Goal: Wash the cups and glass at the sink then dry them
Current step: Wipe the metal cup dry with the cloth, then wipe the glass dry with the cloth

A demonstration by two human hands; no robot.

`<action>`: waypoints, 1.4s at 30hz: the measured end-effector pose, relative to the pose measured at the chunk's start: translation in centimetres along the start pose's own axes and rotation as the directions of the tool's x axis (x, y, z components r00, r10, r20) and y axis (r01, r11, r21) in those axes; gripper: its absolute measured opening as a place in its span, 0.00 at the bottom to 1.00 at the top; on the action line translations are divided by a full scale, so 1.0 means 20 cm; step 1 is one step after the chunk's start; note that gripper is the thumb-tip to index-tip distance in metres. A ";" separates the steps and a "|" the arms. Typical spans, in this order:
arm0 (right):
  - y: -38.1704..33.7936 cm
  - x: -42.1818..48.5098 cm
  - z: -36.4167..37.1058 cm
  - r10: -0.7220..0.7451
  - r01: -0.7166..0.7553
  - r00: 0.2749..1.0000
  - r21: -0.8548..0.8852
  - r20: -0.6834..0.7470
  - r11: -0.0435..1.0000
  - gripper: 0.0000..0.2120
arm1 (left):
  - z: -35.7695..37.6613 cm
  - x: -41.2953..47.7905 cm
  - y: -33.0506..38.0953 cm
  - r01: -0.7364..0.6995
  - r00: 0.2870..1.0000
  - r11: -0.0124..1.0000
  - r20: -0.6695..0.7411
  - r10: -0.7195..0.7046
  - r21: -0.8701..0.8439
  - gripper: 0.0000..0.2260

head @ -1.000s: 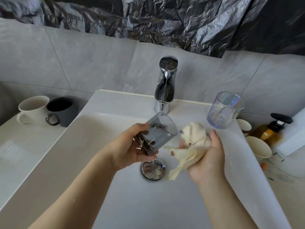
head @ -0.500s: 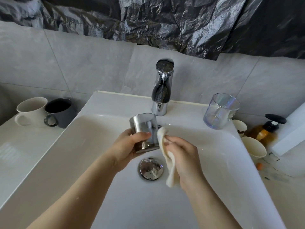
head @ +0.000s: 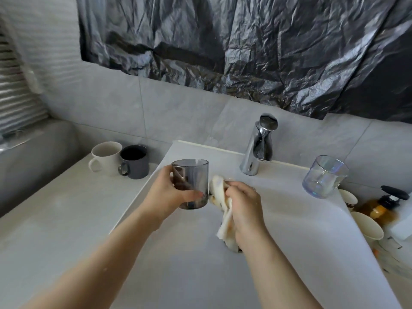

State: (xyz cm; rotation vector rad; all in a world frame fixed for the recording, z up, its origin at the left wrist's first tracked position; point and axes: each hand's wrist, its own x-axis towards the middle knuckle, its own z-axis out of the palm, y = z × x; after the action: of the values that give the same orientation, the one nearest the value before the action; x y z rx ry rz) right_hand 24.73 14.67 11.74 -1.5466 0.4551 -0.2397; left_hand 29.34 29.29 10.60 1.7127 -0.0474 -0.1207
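At the centre of the frame, over the sink (head: 178,264), the left hand (head: 165,195) wraps its fingers round the smoky glass (head: 191,175), now upright where a second ago it lay tilted. The right hand (head: 244,207) clutches the cream cloth (head: 219,190) against the glass's side, so drying looks nearly done. The smoky glass seems empty, as does the clear glass (head: 323,177) at right. A white mug (head: 106,157) and a dark mug (head: 134,162) wait on the worktop (head: 55,208), centre left.

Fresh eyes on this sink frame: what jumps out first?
The crinkled black plastic sheet covering the wall above the tiles dominates the top. Centre frame, over the sink, the left hand grips a smoky grey glass upright while the right hand holds a cream cloth right beside it. A white mug and a dark mug stand on the counter at left; a clear glass sits on the sink's right rim.
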 end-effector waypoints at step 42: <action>0.36 0.12 1.50 0.352 -0.355 0.934 -0.041 -0.065 0.934 0.09 | -1.24 0.53 -0.80 0.044 0.996 0.941 -0.084 -0.016 0.335 0.38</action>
State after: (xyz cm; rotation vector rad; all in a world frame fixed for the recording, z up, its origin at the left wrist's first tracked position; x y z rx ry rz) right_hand 38.62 40.91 3.23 -1.4812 0.7802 0.0085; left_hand 42.01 54.92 -2.34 2.0599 0.0194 -0.0684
